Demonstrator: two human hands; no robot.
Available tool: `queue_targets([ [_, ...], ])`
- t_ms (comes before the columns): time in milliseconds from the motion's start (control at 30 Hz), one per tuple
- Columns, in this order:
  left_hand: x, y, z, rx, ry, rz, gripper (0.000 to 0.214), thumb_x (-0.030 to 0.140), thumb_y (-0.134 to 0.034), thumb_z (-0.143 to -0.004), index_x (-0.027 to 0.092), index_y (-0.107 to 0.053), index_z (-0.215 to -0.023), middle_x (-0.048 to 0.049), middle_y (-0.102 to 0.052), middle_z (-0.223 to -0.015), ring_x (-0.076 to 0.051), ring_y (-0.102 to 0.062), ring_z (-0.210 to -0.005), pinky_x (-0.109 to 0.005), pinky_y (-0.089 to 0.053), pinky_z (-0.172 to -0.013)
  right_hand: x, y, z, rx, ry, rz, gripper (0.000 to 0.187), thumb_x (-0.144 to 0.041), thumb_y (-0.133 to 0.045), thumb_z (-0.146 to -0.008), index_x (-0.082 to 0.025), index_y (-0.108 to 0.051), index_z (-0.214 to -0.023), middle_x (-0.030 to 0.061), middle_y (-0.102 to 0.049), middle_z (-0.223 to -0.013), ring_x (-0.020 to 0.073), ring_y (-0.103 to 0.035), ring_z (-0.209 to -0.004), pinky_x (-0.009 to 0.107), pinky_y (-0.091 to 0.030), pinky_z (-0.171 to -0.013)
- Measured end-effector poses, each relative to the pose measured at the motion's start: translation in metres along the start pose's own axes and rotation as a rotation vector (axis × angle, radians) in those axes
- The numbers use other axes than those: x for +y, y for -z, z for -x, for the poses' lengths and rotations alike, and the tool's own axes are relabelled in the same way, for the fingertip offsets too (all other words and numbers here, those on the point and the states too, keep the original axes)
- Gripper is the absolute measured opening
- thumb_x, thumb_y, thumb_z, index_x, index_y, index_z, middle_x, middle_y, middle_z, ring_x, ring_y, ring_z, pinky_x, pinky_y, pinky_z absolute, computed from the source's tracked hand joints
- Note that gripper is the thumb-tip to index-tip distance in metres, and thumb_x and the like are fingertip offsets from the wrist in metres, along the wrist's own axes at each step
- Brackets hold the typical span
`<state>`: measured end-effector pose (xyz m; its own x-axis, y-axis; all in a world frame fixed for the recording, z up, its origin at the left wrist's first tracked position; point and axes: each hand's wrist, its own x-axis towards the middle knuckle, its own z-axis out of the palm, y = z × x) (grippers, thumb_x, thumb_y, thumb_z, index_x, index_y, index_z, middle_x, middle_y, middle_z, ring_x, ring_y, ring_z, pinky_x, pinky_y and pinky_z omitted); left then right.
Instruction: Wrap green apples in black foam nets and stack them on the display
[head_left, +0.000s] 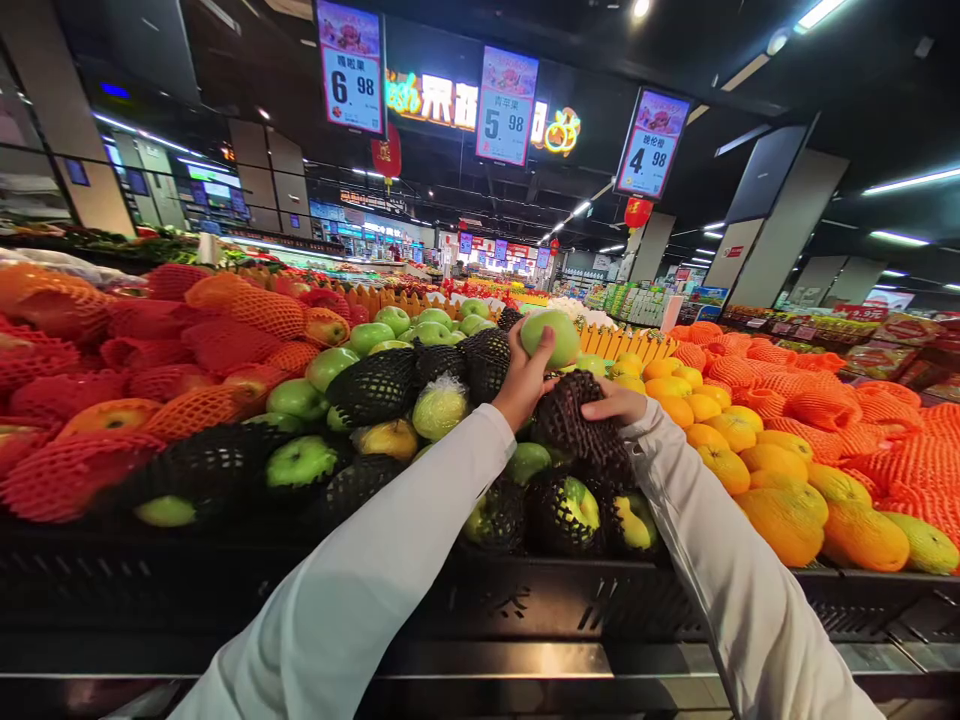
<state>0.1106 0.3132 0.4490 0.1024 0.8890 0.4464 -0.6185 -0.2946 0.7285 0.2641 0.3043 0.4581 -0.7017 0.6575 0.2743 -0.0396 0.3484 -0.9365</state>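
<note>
My left hand [523, 380] is closed around a bare green apple [553, 338], lifted over the middle of the pile. To its right and slightly lower, my right hand [619, 402] grips a black foam net sleeve [571, 415]; whether a fruit is inside it I cannot tell. Below my hands lie green apples in black foam nets [574, 510]. Bare green apples [300, 398] are heaped to the left and behind. A yellowish-green apple in clear wrap [440, 407] sits left of my left forearm.
Red apples in pink and orange foam nets [187, 350] fill the left side. Oranges [780, 510] are piled on the right, beside heaped orange netting [795, 390]. A black slotted display edge [517, 600] runs along the front. Price signs [507, 105] hang overhead.
</note>
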Motion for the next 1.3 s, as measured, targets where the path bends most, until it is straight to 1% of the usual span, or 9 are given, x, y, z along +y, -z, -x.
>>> queue_targets([
  [100,-0.006,0.000,0.001,-0.082,0.047,0.007,0.065,0.055,-0.071,-0.085,0.037,-0.036,-0.137,-0.0064,-0.046,-0.150,-0.025,-0.068,-0.111,-0.046,-0.061,-0.093,-0.002,0.003,-0.004,-0.379,-0.146,0.170,0.035,-0.039,-0.084,-0.070,-0.014,-0.073,-0.091,0.0043,-0.077,-0.083,0.0146,-0.071,-0.071,0.027,-0.061,-0.071],
  [333,-0.013,0.006,-0.008,-0.026,-0.057,-0.102,0.053,0.044,-0.071,-0.087,0.027,-0.045,-0.129,-0.0057,-0.056,-0.133,-0.023,-0.059,-0.124,-0.042,-0.051,-0.109,0.007,0.004,-0.018,-0.279,-0.100,0.264,0.035,-0.042,-0.089,-0.062,-0.015,-0.072,-0.076,-0.0002,-0.074,-0.070,0.0114,-0.065,-0.060,0.023,-0.056,-0.061],
  [533,-0.003,0.007,-0.008,0.103,-0.076,-0.166,0.042,0.025,-0.060,-0.094,0.022,-0.042,-0.132,-0.0066,-0.057,-0.134,-0.017,-0.057,-0.126,-0.035,-0.041,-0.117,0.009,0.000,-0.021,0.111,0.030,0.160,0.059,-0.074,-0.080,-0.056,-0.017,-0.065,-0.064,-0.0037,-0.060,-0.054,0.0079,-0.050,-0.047,0.021,-0.040,-0.046],
  [667,-0.004,0.005,-0.002,0.078,0.004,-0.118,0.044,0.039,-0.061,-0.094,0.028,-0.042,-0.132,-0.0041,-0.061,-0.128,-0.020,-0.063,-0.117,-0.040,-0.049,-0.108,-0.001,-0.001,-0.021,0.443,0.242,0.329,0.051,-0.063,-0.086,-0.057,-0.018,-0.062,-0.055,-0.0053,-0.052,-0.047,0.0055,-0.036,-0.044,0.022,-0.024,-0.044],
  [800,-0.007,0.003,0.003,0.017,0.059,-0.091,0.036,0.037,-0.061,-0.094,0.027,-0.046,-0.126,-0.0027,-0.064,-0.122,-0.019,-0.062,-0.116,-0.040,-0.046,-0.111,-0.004,0.002,-0.021,0.713,0.399,0.346,0.044,-0.052,-0.092,-0.051,-0.019,-0.062,-0.052,-0.0054,-0.050,-0.044,0.0062,-0.033,-0.043,0.024,-0.020,-0.044],
  [933,-0.005,0.002,0.006,-0.060,0.097,-0.106,0.042,0.040,-0.069,-0.088,0.028,-0.050,-0.123,-0.0012,-0.067,-0.114,-0.018,-0.064,-0.109,-0.037,-0.048,-0.107,0.000,0.005,-0.025,0.853,0.490,0.322,0.043,-0.053,-0.092,-0.051,-0.021,-0.062,-0.053,-0.0048,-0.053,-0.047,0.0076,-0.037,-0.045,0.025,-0.028,-0.044],
  [1067,-0.006,0.001,0.009,-0.129,0.185,-0.201,0.072,0.055,-0.081,-0.072,0.031,-0.044,-0.129,-0.0039,-0.064,-0.118,-0.024,-0.064,-0.107,-0.042,-0.053,-0.097,0.002,0.010,-0.026,0.976,0.533,0.300,0.049,-0.062,-0.087,-0.053,-0.021,-0.060,-0.055,-0.0053,-0.051,-0.048,0.0074,-0.037,-0.046,0.025,-0.030,-0.044],
  [1200,-0.013,0.003,0.007,-0.183,0.004,-0.300,0.098,0.031,-0.098,-0.048,0.022,-0.040,-0.128,-0.0120,-0.056,-0.133,-0.027,-0.055,-0.125,-0.042,-0.043,-0.112,0.001,0.017,-0.026,1.067,0.497,0.256,0.056,-0.072,-0.084,-0.048,-0.022,-0.059,-0.055,-0.0052,-0.050,-0.050,0.0076,-0.036,-0.048,0.025,-0.028,-0.044],
  [1300,-0.014,0.002,0.005,-0.166,-0.113,-0.339,0.090,0.028,-0.095,-0.050,0.019,-0.044,-0.124,-0.0123,-0.057,-0.130,-0.027,-0.056,-0.123,-0.044,-0.040,-0.115,-0.001,0.019,-0.026,1.060,0.459,0.245,0.061,-0.078,-0.081,-0.044,-0.022,-0.058,-0.051,-0.0054,-0.048,-0.048,0.0075,-0.034,-0.049,0.026,-0.027,-0.045],
])
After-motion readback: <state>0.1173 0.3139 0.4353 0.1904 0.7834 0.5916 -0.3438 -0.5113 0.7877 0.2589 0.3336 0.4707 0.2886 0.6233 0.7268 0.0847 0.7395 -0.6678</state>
